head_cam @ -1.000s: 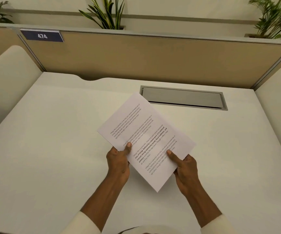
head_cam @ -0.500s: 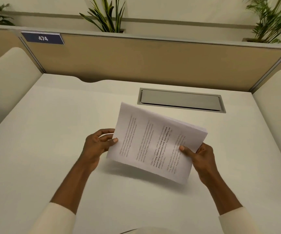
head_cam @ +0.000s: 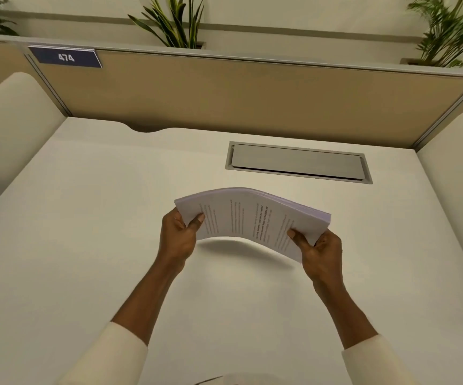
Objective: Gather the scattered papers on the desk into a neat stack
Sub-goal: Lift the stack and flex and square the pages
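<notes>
Turning from a tilted, one-cornered hold, the sheaf of printed papers [head_cam: 248, 218] now arches lengthwise between left hand [head_cam: 178, 237] and right hand [head_cam: 319, 250], both pinching its ends above the desk [head_cam: 85, 245], seemingly ready for squaring.

The stack of papers [head_cam: 252, 220] hangs above the middle of the table [head_cam: 85, 245], lifted clear of it, with the left hand [head_cam: 177, 237] gripping its left end and the right hand [head_cam: 319, 251] its right end. Behind the stack and a little to its right, the cable hatch [head_cam: 298, 162] lies set into the table, and behind that the partition panel [head_cam: 252, 98] stands along the table's far edge. A number plate reading 474 [head_cam: 65, 57] sits on the panel's top left, well left of the stack, and potted plants [head_cam: 174, 23] stand behind the panel.
</notes>
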